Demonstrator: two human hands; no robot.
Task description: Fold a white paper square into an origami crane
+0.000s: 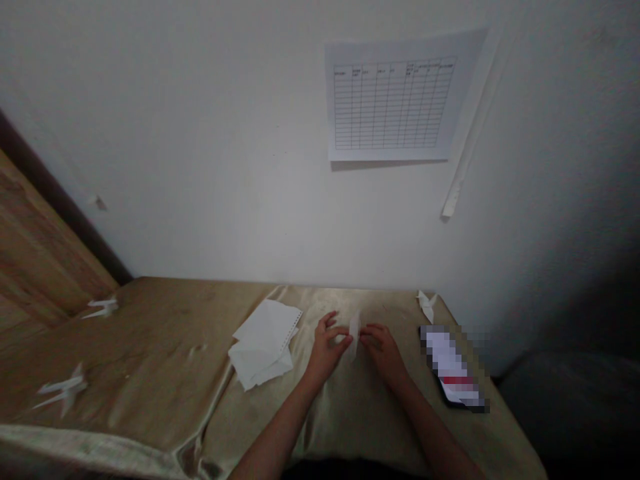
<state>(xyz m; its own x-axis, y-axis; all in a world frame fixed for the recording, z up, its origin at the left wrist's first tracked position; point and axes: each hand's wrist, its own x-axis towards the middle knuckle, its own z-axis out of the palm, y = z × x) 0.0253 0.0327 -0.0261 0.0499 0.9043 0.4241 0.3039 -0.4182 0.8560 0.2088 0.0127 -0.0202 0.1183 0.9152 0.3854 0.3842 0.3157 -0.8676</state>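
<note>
Between my two hands stands a small folded piece of white paper (pixel 355 331), held upright above the cloth. My left hand (pixel 330 341) pinches its left side between thumb and forefinger, the other fingers lifted and curled. From the right, my right hand (pixel 381 345) grips the opposite side with its fingertips. The exact folds are too small and blurred to make out. Just left of my left hand lies a loose stack of white paper sheets (pixel 267 340), one with a perforated edge. Right of my right hand rests a phone (pixel 453 373) with a blurred screen.
A satiny gold cloth (pixel 165 347) covers the table, with a ridge left of the sheets. Folded paper figures lie at the far left (pixel 103 307), front left (pixel 64 390) and back right (pixel 427 306). A printed chart (pixel 393 100) hangs on the wall behind.
</note>
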